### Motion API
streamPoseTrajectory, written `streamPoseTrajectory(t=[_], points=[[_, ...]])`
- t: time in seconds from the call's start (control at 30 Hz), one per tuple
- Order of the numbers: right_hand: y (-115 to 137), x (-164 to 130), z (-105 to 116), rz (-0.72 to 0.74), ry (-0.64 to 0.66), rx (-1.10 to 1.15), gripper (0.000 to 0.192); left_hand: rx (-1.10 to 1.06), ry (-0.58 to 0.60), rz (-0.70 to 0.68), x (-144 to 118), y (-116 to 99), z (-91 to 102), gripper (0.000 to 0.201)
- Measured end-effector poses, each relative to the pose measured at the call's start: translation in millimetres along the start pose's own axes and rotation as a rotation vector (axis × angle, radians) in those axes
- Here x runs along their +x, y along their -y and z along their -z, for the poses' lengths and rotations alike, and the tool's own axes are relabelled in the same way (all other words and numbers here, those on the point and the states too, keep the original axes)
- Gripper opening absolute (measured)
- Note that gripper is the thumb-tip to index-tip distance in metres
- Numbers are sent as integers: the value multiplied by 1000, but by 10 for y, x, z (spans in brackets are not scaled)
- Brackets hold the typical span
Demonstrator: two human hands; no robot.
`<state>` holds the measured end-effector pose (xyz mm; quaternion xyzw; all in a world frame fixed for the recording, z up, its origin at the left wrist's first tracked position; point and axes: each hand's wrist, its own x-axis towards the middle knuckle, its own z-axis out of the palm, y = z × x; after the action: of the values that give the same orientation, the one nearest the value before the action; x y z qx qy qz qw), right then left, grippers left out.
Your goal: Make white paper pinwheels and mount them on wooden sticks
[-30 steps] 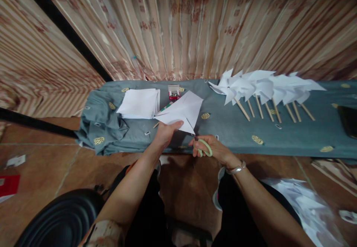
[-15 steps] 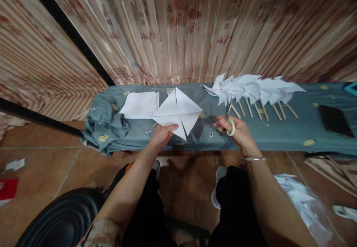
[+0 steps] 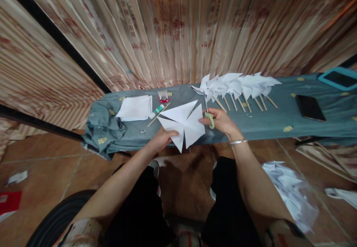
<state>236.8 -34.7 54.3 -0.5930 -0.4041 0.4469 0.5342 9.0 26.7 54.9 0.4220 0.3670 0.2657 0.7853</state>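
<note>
White square paper sheet [image 3: 182,125], cut in from the corners into triangular flaps, creased along the diagonals, held flat and slightly tilted above the near table edge. Left hand [image 3: 161,140] pinches its near-left flap from below; one pointed flap hangs down just right of that grip. Scissors [image 3: 208,112] with pale green handles sit in the right hand [image 3: 221,121], blades pointing up and away, just beside the sheet's right flap. Whether the blades touch the paper cannot be told.
</note>
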Motion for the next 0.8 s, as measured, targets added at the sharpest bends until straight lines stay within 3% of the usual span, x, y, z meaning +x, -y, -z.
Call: streamPoseTrajectory(t=[0.13,0.27,0.4,0.57,0.8], points=[[-24,13,5,62,-79,43,51,-83,36,-53,-13,-123,-22,47],[-7,91,-65,125,-274,154,50,-239,91,-141,-3,-182,-103,60],[49,167,-162,174,-442,272,49,-184,38,-283,100,-120,-250,50],[73,233,-290,194,-450,312,46,85,-80,-369,401,-39,-401,45],[-62,287,-423,147,-418,281,48,219,-275,-544,710,-35,-243,31]])
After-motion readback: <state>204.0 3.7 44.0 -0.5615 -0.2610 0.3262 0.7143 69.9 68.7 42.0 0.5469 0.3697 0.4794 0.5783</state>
